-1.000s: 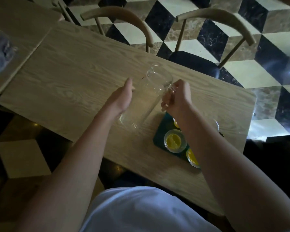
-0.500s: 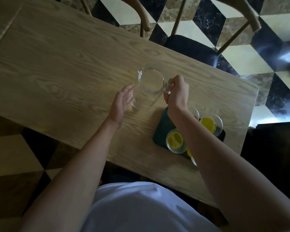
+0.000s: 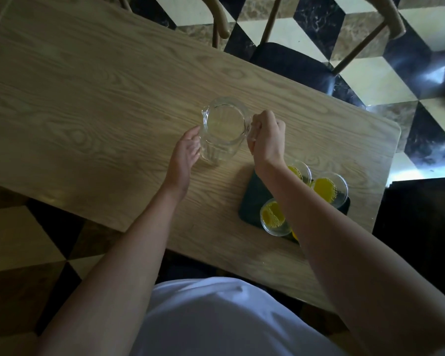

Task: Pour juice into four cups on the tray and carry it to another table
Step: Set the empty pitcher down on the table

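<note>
An empty clear glass pitcher (image 3: 225, 124) stands upright on the wooden table (image 3: 88, 98). My right hand (image 3: 267, 140) is closed around its handle on the right side. My left hand (image 3: 186, 152) rests against the pitcher's left wall with the fingers spread. Just right of the pitcher lies a dark green tray (image 3: 252, 199) with glass cups of yellow juice: one at the near left (image 3: 274, 217), one at the far right (image 3: 328, 188), one at the back (image 3: 298, 172). My right forearm hides part of the tray and most of another cup.
Two wooden chairs (image 3: 293, 60) with dark seats stand at the table's far side. The floor is black, cream and brown cube-pattern tile. The table's right edge (image 3: 393, 140) is close to the tray. A second table's edge shows at the top left.
The pitcher has gone from tilted on its side to upright on the table. My left hand has moved in against its wall. The camera has tipped further down.
</note>
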